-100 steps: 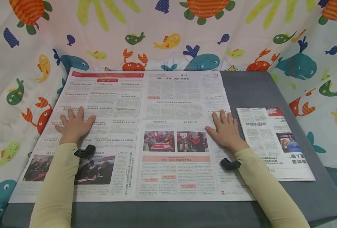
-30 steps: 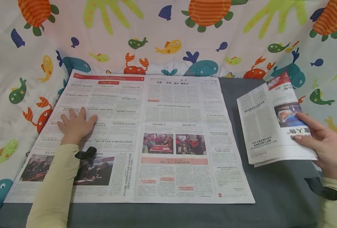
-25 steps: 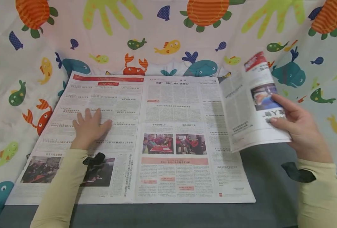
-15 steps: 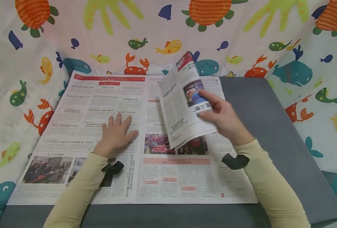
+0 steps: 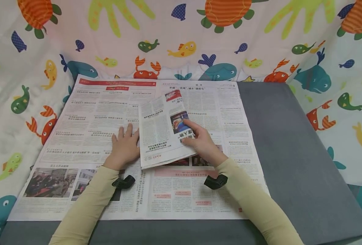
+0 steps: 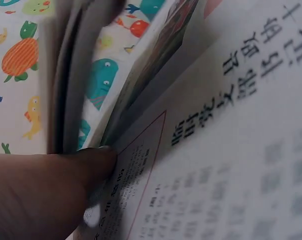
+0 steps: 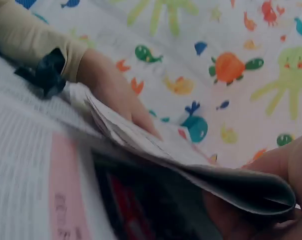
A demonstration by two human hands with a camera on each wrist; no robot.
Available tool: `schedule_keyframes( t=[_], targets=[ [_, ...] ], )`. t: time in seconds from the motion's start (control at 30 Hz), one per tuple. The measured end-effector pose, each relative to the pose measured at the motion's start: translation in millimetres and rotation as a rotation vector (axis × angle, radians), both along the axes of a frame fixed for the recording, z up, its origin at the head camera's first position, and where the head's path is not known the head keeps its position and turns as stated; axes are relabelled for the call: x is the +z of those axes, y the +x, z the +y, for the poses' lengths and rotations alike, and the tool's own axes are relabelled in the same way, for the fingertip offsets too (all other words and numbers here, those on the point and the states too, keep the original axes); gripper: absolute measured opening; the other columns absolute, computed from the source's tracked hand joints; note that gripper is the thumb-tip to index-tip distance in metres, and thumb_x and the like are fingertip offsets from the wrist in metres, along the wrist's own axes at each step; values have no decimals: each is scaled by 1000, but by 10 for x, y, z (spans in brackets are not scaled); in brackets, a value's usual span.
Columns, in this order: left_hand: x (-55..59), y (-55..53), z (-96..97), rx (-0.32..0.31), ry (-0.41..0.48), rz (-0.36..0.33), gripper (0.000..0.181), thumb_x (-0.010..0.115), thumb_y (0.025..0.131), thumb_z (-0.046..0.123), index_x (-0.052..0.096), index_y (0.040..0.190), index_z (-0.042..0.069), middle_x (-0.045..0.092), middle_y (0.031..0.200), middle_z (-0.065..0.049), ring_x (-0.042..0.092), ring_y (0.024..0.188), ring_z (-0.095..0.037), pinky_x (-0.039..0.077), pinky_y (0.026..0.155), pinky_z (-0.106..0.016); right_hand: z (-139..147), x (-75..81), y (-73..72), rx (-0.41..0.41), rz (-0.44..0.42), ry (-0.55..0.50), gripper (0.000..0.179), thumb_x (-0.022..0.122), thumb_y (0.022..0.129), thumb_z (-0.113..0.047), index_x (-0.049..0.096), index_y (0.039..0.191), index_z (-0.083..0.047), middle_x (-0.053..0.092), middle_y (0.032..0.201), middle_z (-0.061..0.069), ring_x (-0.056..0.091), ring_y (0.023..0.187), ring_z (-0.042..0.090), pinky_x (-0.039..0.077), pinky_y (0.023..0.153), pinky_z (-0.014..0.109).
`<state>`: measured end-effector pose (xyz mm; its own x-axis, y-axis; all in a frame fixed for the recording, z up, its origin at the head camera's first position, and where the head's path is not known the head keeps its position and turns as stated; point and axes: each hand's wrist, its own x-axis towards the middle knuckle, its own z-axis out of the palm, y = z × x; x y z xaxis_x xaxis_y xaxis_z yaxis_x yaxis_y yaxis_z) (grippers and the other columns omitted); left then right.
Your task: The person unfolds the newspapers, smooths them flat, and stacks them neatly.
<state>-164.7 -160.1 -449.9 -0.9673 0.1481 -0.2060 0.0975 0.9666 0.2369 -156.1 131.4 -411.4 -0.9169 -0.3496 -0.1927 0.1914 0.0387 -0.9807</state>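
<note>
A large newspaper [image 5: 92, 136] lies spread flat in the head view. Above its middle, a smaller folded newspaper [image 5: 156, 129] is tilted, its near edge lifted off the sheet. My right hand [image 5: 206, 143] grips the folded one by its right edge, thumb on top; the right wrist view shows fingers beneath the fold [image 7: 241, 185]. My left hand [image 5: 124, 148] rests on the spread newspaper with fingers extended, right beside the folded newspaper's left edge, which partly hides the thumb side. In the left wrist view, the thumb [image 6: 93, 162] lies against the printed sheet near the folded layers [image 6: 73, 75].
Both newspapers are on a grey table [image 5: 294, 163], whose bare surface shows at the right and along the front. A curtain [image 5: 181, 30] printed with sea animals hangs behind and at both sides. Each wrist wears a black camera strap [image 5: 216, 182].
My right hand left the spread newspaper, picked up the folded newspaper from the right, and brought it left and down over the middle. My left hand slid right toward the centre fold.
</note>
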Motion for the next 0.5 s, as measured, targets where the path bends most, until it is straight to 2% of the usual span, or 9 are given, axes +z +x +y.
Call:
schedule_keyframes(
  t=[0.1, 0.23, 0.37, 0.5],
  targets=[
    [-3, -8, -7, -1, -11, 1, 80, 52, 99, 55, 27, 162, 13, 9, 170, -26, 4, 154, -57, 8, 116, -79, 48, -183, 0, -14, -3, 136, 77, 64, 94, 0, 33, 161, -19, 53, 151, 15, 67, 106, 17, 56, 83, 25],
    [-3, -15, -16, -2, -30, -9, 79, 52, 99, 54, 25, 163, 16, 9, 170, -26, 4, 154, -57, 9, 116, -79, 100, -282, 10, 5, 22, 247, 79, 69, 92, -7, 33, 161, -21, 53, 151, 15, 64, 119, 27, 54, 90, 29],
    [6, -6, -11, -4, -30, -27, 78, 51, 100, 53, 23, 164, 16, 7, 170, -26, 2, 154, -56, 7, 116, -79, 150, -206, 22, 29, 47, 345, 80, 72, 91, -14, 34, 161, -20, 48, 155, 16, 60, 130, 35, 54, 99, 42],
    [34, -2, 9, -8, -26, -32, 78, 50, 101, 52, 23, 164, 16, 6, 170, -26, 1, 155, -56, 6, 117, -78, 203, -58, 5, 19, 94, 502, 78, 70, 93, -23, 32, 161, -16, 42, 160, 19, 56, 135, 41, 51, 103, 54]
  ],
)
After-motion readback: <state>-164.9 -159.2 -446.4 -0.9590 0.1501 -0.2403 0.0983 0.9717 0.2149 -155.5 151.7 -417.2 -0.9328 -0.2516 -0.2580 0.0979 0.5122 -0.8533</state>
